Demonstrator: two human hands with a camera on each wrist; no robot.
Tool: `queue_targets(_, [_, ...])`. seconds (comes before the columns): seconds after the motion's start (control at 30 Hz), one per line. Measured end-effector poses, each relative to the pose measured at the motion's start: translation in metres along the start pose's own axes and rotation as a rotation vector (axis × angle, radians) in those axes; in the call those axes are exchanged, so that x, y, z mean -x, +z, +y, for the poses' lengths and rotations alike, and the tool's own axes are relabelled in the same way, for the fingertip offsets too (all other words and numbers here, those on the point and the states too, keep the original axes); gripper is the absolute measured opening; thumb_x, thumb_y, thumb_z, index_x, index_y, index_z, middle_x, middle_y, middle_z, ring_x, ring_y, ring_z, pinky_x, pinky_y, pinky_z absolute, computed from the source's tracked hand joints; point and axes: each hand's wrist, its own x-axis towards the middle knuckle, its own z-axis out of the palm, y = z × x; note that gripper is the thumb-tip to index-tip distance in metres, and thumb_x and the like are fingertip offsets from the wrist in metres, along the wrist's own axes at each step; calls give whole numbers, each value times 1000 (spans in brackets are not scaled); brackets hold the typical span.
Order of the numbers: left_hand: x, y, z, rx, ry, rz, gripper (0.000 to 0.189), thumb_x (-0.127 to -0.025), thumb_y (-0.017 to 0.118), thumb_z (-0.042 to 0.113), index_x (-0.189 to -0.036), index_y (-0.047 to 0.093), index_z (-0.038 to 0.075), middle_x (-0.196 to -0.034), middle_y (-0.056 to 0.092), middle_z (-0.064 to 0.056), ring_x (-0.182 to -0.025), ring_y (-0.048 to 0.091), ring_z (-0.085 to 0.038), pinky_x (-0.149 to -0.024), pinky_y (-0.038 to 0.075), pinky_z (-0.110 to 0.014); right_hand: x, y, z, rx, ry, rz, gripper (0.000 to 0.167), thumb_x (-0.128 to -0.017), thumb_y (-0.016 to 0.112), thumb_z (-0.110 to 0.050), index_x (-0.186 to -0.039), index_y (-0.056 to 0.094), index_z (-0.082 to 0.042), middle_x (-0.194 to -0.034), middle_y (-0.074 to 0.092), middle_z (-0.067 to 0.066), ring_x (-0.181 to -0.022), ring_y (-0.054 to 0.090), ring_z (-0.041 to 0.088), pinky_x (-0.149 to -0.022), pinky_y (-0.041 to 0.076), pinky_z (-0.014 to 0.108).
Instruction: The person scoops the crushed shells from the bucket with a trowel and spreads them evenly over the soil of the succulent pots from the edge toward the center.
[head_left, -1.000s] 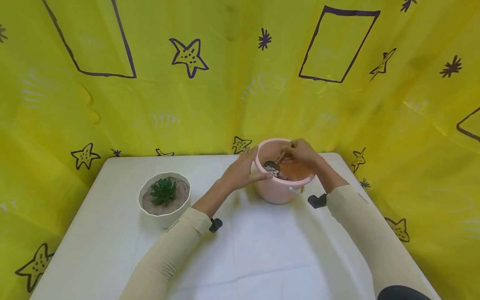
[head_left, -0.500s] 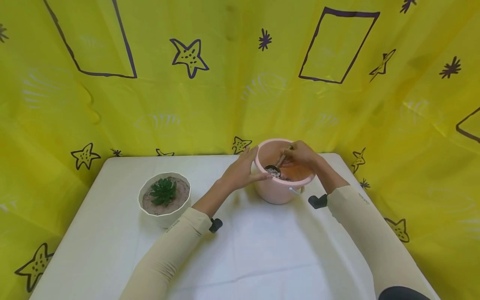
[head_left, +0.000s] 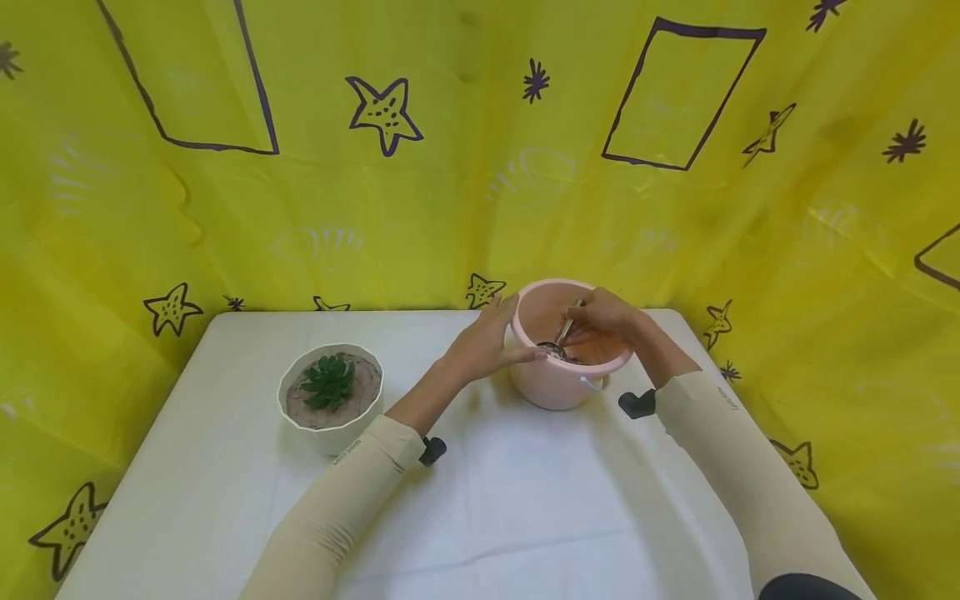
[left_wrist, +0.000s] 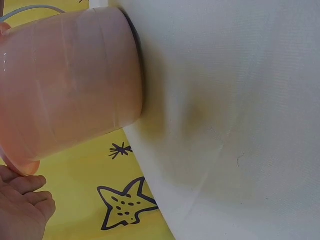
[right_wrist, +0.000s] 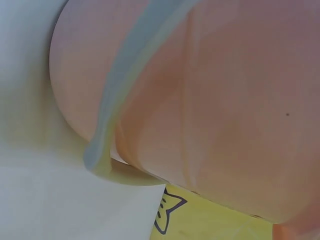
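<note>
A pink bucket (head_left: 555, 390) stands near the back of the white table, some pale loose material at its bottom. My left hand (head_left: 483, 342) holds its left rim, thumb along the front rim and the other fingers farther back. In the left wrist view, fingers (left_wrist: 31, 195) bend beside the bucket's lip. Reaching over the right side, my right hand (head_left: 603, 315) grips the handle of a metal spoon (head_left: 566, 327) inside the bucket. The spoon's round bowl is low behind the front rim, partly hidden. The right wrist view shows only the bucket's outer wall, not the hand.
On the left of the white table (head_left: 480, 500) stands a white pot (head_left: 337, 437) with a green succulent (head_left: 328, 383) in greyish soil. The bucket's pale bail handle (right_wrist: 112, 95) hangs down its side. A yellow patterned curtain (head_left: 450, 208) hangs behind the table.
The right hand has tipped the spoon more upright and lowered its bowl toward the bucket's front. Pale material seen in the bowl earlier is now mostly hidden. The left hand stays at the rim.
</note>
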Motion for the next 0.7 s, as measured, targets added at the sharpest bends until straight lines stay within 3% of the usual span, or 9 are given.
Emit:
queue_targets(0.3, [1,-1,3,5,-10,-2,112,-89,76,64,-170,16,14,-175,18,-5,-161,6,-28,-125,24,-54,7,2,-9,-92,125,34,33,-109,55,-10,-120,64,20,-91,76,25,-78,79,32,-76,63,37])
queue_targets(0.7, [0,-1,2,-1,-6,-7,111,-90,75,63,-170,16,15,-175,18,-4,-161,5,-28,-124,24,-56,12,4,-12,-156,197,60,35,-108,53,-11,-121,62,20,-86,76,20,-74,79,29,-69,63,32])
